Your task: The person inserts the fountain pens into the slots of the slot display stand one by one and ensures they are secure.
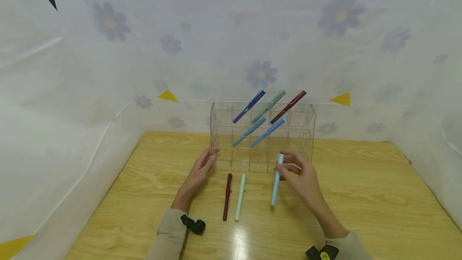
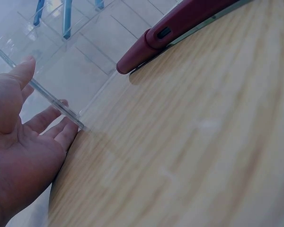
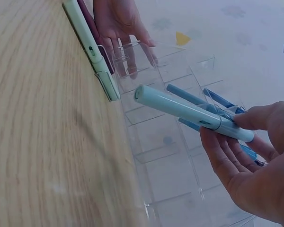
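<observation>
My right hand pinches a light blue pen near its clip end, in front of a clear tiered pen holder. In the right wrist view the light blue pen lies between thumb and fingers, its free end apart from the holder. At the holder's left side, my left hand rests against the wall; the left wrist view shows the left hand's fingers extended along that panel. A dark red pen and a pale green pen lie side by side on the table.
In the holder's upper row lean a dark blue pen, a green pen and a dark red capped pen. Below them lean a teal-blue pen and a brighter blue pen. A flowered sheet hangs behind the wooden table.
</observation>
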{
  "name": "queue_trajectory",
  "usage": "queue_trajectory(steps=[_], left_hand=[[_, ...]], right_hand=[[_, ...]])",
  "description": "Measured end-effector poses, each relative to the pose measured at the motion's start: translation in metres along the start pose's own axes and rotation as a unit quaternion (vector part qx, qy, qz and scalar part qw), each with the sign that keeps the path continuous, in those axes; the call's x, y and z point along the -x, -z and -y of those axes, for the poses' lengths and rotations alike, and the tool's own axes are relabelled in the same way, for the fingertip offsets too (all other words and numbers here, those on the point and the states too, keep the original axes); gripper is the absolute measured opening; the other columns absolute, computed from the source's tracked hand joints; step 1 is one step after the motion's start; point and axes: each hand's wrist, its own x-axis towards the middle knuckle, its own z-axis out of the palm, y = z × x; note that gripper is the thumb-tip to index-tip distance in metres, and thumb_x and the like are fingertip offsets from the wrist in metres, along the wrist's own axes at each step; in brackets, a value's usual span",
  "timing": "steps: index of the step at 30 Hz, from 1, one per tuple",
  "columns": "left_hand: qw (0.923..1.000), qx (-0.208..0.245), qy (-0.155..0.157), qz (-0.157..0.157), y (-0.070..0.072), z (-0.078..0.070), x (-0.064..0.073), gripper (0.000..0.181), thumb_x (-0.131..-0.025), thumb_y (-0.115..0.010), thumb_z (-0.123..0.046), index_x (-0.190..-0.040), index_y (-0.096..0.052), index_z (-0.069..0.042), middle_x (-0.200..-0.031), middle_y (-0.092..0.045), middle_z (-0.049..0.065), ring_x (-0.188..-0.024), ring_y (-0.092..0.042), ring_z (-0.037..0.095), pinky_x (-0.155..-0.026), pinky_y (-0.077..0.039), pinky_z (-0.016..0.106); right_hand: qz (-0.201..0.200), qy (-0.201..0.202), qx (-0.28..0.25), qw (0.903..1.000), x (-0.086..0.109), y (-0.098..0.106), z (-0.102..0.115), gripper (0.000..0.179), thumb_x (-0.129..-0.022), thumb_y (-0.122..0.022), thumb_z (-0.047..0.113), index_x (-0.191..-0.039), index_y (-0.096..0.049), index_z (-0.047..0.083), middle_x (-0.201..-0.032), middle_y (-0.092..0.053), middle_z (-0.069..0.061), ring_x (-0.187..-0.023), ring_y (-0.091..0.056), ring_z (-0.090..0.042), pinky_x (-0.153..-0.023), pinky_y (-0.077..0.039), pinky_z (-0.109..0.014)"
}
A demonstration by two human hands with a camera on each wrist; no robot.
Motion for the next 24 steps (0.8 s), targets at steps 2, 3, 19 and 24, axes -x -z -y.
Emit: queue_trajectory(steps=[2, 3, 19, 24], left_hand=[[1.0, 0.002, -0.001, 0.0, 0.0, 0.001, 0.001, 0.054, -0.112, -0.044, -0.031, -0.164, -0.028, -0.023, -0.161, -0.036, 0.016, -0.151, -0.029, 0.034, -0.118, -0.026, 0.06], [1.0, 0.003, -0.001, 0.0, 0.0, 0.002, 0.001, 0.054, -0.112, -0.044, -0.03, -0.164, -0.028, -0.023, -0.161, -0.037, 0.016, -0.151, -0.029, 0.034, -0.118, -0.026, 0.06], [1.0, 0.0, -0.006, -0.001, 0.0, 0.002, 0.0, 0.055, -0.113, -0.043, -0.03, -0.163, -0.028, -0.015, -0.161, -0.037, 0.016, -0.151, -0.028, 0.035, -0.117, -0.024, 0.063], [1.0, -0.005, -0.007, -0.001, 0.0, 0.002, -0.001, 0.056, -0.113, -0.043, -0.031, -0.164, -0.027, -0.015, -0.161, -0.036, 0.016, -0.151, -0.028, 0.035, -0.118, -0.024, 0.062]], right_hand=[[-0.009, 0.004, -0.007, 0.9999, -0.002, 0.003, 0.002, 0.039, -0.097, -0.069, -0.002, -0.134, -0.059, -0.002, -0.112, -0.062, -0.03, -0.089, -0.075, -0.022, -0.068, -0.062, -0.043], [-0.014, 0.007, -0.009, 0.9998, -0.003, 0.005, 0.002, 0.038, -0.097, -0.068, -0.003, -0.134, -0.058, -0.003, -0.112, -0.063, -0.028, -0.089, -0.075, -0.024, -0.068, -0.062, -0.042], [-0.085, 0.026, -0.021, 0.9958, -0.023, 0.025, 0.012, 0.033, -0.097, -0.068, -0.003, -0.128, -0.059, -0.008, -0.105, -0.074, -0.007, -0.09, -0.073, -0.015, -0.071, -0.061, -0.037], [-0.089, 0.043, -0.038, 0.9944, -0.03, 0.032, 0.016, 0.033, -0.097, -0.068, -0.003, -0.128, -0.058, -0.011, -0.103, -0.074, -0.009, -0.088, -0.073, -0.015, -0.071, -0.061, -0.036]])
